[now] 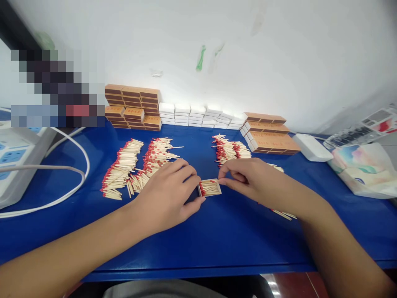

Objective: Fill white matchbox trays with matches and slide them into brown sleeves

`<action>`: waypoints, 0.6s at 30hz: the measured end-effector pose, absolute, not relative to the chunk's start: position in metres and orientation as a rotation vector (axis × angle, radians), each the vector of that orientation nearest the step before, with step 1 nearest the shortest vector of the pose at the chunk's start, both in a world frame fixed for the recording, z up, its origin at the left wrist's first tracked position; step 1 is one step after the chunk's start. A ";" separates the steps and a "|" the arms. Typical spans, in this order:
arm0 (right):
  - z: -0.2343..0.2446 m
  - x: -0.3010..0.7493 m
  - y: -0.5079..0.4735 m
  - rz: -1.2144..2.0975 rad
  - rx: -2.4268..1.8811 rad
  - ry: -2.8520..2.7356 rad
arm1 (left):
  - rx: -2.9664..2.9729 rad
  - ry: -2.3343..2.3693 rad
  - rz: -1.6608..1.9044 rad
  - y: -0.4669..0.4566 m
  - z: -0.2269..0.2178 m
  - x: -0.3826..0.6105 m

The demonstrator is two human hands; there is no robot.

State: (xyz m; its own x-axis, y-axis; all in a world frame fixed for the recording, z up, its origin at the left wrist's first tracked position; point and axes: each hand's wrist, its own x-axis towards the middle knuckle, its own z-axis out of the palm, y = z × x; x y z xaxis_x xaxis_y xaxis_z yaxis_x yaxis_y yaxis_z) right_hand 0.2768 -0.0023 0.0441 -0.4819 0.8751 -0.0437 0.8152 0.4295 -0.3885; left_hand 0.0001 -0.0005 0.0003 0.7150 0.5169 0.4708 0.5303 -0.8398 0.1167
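Matchbox tray, holding red-tipped matches, lies on the blue table. At the tray's left, the left hand arches over, thumb and index clamped on that end. At its right, the right hand bends inward, fingertips close together; I cannot tell whether they pinch anything. Beyond the tray stand white boxes.

Blue tabletop; white tray with cream, red-tipped matches; behind the tray, white boxes and cartons in orange and brown.
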 end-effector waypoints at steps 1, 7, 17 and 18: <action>0.044 0.273 -0.005 0.542 -1.483 -2.528 | -2.883 -0.883 -0.782 -0.001 0.000 0.000; 0.042 0.260 -0.011 0.555 -1.362 -2.587 | -2.895 -0.876 -0.791 -0.001 0.000 0.000; 0.043 0.266 -0.006 0.564 -1.424 -2.507 | -2.890 -0.872 -0.793 -0.001 0.001 0.000; 0.042 0.270 -0.002 0.519 -1.450 -2.484 | -2.889 -0.868 -0.792 -0.001 0.001 0.000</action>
State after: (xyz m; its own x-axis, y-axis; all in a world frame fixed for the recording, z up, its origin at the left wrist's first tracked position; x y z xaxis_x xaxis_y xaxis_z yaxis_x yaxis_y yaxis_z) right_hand 0.2704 -0.0025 0.0417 -0.4899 0.8717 0.0102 0.7947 0.4514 -0.4059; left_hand -0.0002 -0.0006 0.0014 0.7161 0.5099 0.4767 0.5216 -0.8447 0.1200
